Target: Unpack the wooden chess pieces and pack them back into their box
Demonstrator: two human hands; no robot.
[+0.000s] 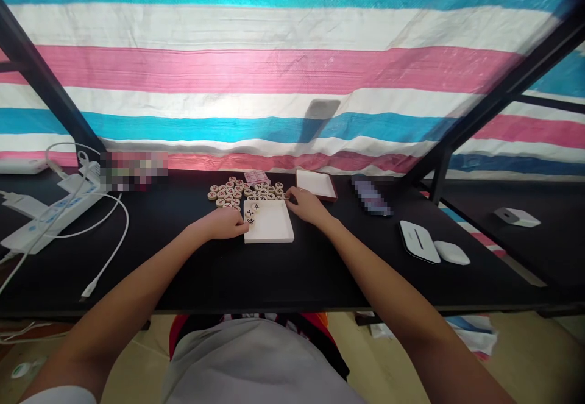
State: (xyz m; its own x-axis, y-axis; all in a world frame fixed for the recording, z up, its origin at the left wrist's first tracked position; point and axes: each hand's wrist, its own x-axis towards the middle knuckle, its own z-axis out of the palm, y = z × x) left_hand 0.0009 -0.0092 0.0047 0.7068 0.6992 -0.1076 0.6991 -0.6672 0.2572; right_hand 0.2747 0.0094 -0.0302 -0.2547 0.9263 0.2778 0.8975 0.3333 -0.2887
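Reader: Where did the xiangqi pieces lie?

Operator: From my remote seat, I saw most of the xiangqi pieces point(236, 194) bunched on the black worktop point(320, 276), behind and to the left of a shallow white tray point(274, 224). A few lay inside the tray, towards its left wall. I judged the bunch was placed so near to put the discs within short reach.

Reader: And the hands?

Operator: The left hand point(228, 223) was curled narrow, thumb and forefinger at the tray's left edge, beside the inner discs. That pose would have suited steadying the wall or turning a disc; I could not tell whether it pinched anything. The right hand point(307, 206) arched over the far right corner, its fingers bent and close together, their tips next to a disc. Whether they gripped it, I could not tell.

Reader: What of the surroundings?

Operator: A brown-edged lid point(315, 184) with a white interior lay beyond the right hand, and a pink-checked packet point(256, 177) behind the discs. The phone point(371, 195) and the white mouse point(451, 252) sat farther right, probably to leave the middle free for handling.
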